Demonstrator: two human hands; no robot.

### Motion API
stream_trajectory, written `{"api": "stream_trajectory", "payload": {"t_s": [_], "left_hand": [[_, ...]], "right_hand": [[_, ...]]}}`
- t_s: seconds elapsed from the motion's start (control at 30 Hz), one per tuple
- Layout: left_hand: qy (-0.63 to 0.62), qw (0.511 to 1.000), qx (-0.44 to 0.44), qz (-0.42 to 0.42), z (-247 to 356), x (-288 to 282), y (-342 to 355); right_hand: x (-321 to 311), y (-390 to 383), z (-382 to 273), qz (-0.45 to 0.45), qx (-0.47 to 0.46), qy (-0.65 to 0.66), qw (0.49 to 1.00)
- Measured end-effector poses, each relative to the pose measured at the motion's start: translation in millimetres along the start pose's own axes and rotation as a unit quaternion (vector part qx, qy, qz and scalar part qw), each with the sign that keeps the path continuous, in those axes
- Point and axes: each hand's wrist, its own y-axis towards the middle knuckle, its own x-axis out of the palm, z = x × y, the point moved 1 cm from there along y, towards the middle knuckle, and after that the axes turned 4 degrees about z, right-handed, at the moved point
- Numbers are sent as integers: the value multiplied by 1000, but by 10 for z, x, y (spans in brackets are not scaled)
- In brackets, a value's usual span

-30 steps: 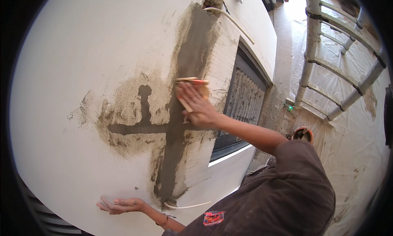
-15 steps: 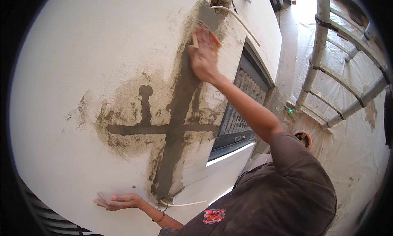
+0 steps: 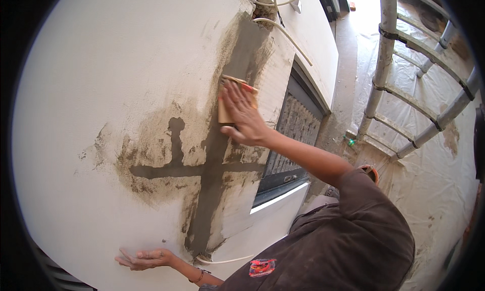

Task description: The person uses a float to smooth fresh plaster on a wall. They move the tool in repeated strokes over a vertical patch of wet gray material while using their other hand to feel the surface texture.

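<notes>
On the upper half of the grey mortar strip (image 3: 209,200), your right hand (image 3: 243,114) held a flat tan block (image 3: 226,114) to the wall (image 3: 101,63), grip clamped on it. Your left hand (image 3: 144,259), its grip apart, hung near the strip's lower end and a white cable (image 3: 227,261).

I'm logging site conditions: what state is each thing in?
Right hand: holding the tan pad
Tan pad: against the wall
Left hand: open, empty
Grey filler: smeared, crossing strips
Lower cable: end loose
Plastic sheet: spread, wrinkled, stained
Window: cannot tell whether shut
Ladder: nobody on it
</notes>
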Motion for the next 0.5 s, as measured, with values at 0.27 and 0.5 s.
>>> {"api": "stream_trajectory", "payload": {"t_s": [0.27, 0.5], "left_hand": [[-10, 1000, 8, 8, -31, 80, -21], [-9, 1000, -9, 9, -11, 48, 0]], "right_hand": [[8, 489, 318, 53, 68, 10, 996], [-192, 966, 1053, 125, 145, -19, 981]]}}
